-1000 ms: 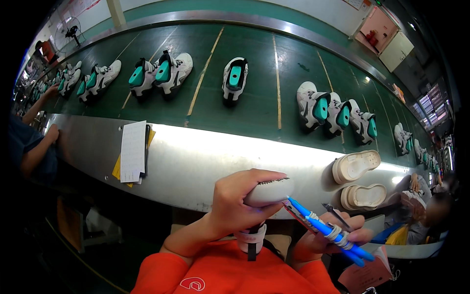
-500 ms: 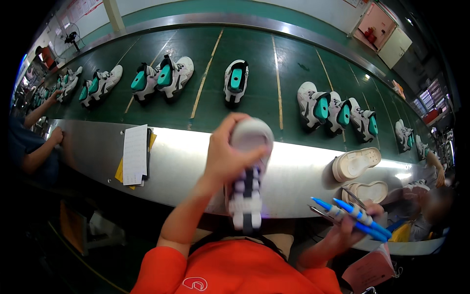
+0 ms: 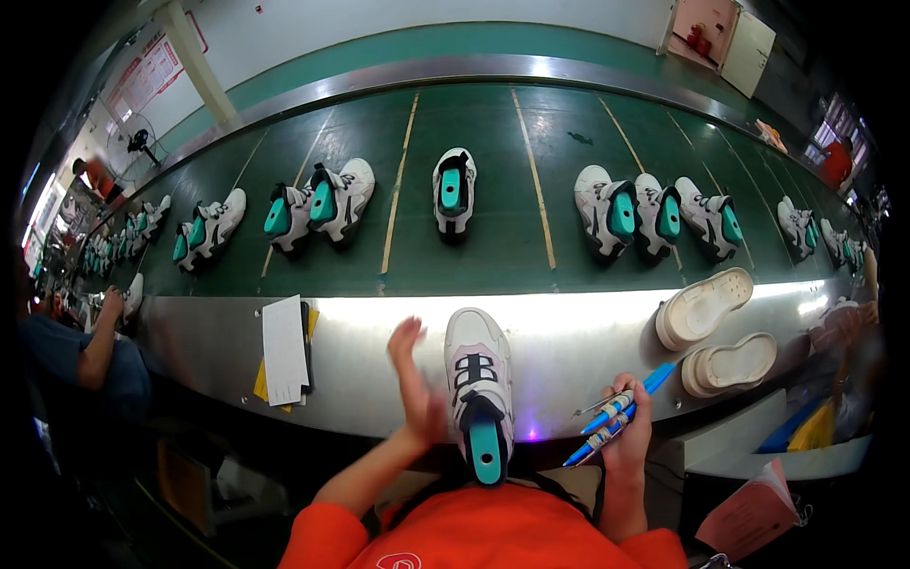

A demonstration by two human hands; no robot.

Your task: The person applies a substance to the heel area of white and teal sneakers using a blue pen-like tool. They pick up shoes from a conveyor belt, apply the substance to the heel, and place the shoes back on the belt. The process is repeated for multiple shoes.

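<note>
A white and black sneaker (image 3: 477, 375) with a teal last (image 3: 486, 451) in its opening rests on the steel ledge right in front of me. Its toe points away and its heel comes toward my body over the ledge's near edge. My left hand (image 3: 417, 394) is just left of the sneaker, fingers spread, somewhat blurred, with nothing in it. In my right hand (image 3: 629, 417) is a bunch of blue pens (image 3: 607, 422) with pale wrapping around their barrels, held to the right of the sneaker. A thin metal tip sticks out of the bunch.
Several similar sneakers (image 3: 607, 211) stand on the green belt (image 3: 512, 256) beyond the steel ledge (image 3: 360, 332). Cream shoe-shaped moulds (image 3: 701, 308) lie at right, paper sheets (image 3: 284, 351) at left. Pink papers (image 3: 749, 512) are low right. Another person's arm (image 3: 100, 351) is far left.
My left hand has put the sneaker down on the ledge and let go of it. The pens in my right hand have moved left and turned. My view has tilted up.
</note>
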